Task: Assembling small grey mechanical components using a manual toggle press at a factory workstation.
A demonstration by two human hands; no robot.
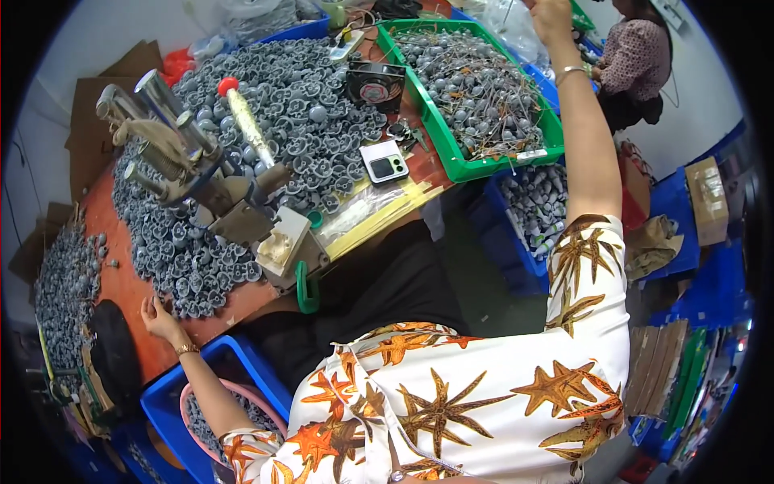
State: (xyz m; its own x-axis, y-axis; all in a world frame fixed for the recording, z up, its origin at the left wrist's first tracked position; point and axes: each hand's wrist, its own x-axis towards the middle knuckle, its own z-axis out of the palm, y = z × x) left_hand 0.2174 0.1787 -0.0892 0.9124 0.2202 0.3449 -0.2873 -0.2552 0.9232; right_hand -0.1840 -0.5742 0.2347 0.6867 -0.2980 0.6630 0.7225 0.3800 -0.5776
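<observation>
My left hand [164, 324] is low over the red tabletop, at the near edge of a heap of grey plastic shells [197, 282]. Its fingers are bent together, and what they hold, if anything, is too small to make out. My right hand [553, 24] is raised high at the top edge, beyond the green tray [459, 171] of grey balls and thin wires. Its fingers are curled and partly cut off by the frame, so their contents are hidden. Between my arms stands a metal hand press [230, 202] with a red-knobbed lever [246, 121] and a pale block [282, 242] at its base.
A small fan [376, 85] and a white phone-like device [384, 162] lie by the heap. A blue bin [173, 403] with a pink basket [187, 395] sits below my left arm. Another blue crate [528, 270] stands under the green tray. A co-worker [637, 60] is at far right.
</observation>
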